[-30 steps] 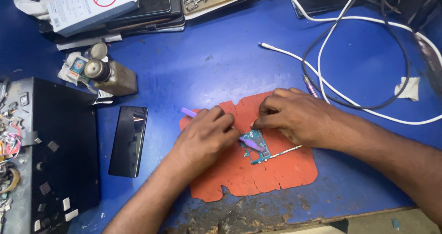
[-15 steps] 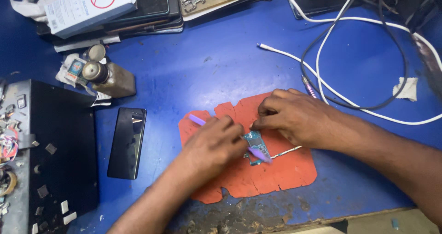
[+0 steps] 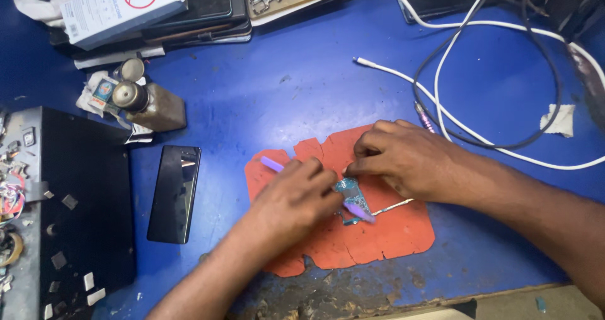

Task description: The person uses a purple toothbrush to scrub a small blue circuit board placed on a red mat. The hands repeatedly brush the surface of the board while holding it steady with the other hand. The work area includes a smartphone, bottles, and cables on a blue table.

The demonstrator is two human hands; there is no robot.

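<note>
I take the orange mat [image 3: 378,235] as my landmark. On its middle lies a small teal circuit board [image 3: 353,193]. My right hand [image 3: 403,159] comes in from the mat's far edge with fingers curled and fingertips pressed on the board's upper corner, which I judge pins it so it cannot slide. My left hand [image 3: 293,200] is closed round a lilac tool [image 3: 272,164], held like a pen; its tip [image 3: 360,211] rests on the board's near end, slanted low, likely for leverage. A thin pale wire [image 3: 394,205] trails from the board toward the mat's right side. Left of the mat a dark phone [image 3: 174,193] lies flat on the blue tabletop [image 3: 302,87]; beyond the mat, white and black cables [image 3: 454,115] loop.
</note>
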